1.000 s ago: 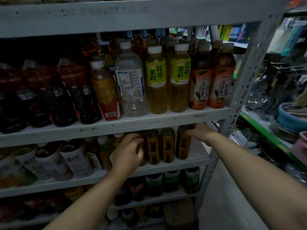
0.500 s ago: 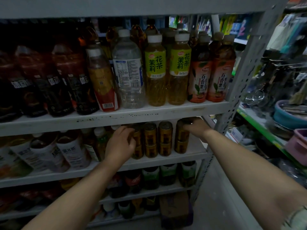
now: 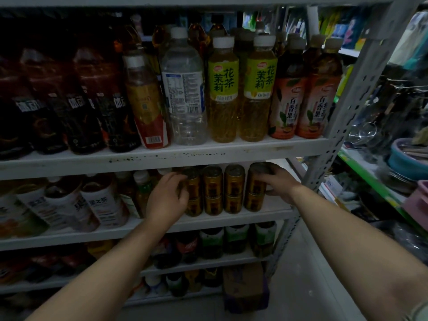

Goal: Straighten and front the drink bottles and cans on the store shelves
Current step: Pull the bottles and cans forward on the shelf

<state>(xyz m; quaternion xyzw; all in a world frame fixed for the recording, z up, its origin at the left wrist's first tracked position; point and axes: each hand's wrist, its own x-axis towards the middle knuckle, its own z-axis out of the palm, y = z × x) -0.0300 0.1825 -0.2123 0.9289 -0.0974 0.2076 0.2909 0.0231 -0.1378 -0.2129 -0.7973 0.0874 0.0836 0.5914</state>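
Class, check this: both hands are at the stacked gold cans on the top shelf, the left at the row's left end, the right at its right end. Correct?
Not quite. The head view shows the gold cans on the second shelf, under the bottles. The left hand and right hand are at the ends as described.

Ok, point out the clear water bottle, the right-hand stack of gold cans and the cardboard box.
water bottle (image 3: pixel 184 93): head view, on its white label.
right-hand can stack (image 3: pixel 253 200): head view, on the lower can's side.
cardboard box (image 3: pixel 243 283): head view, on its front face.
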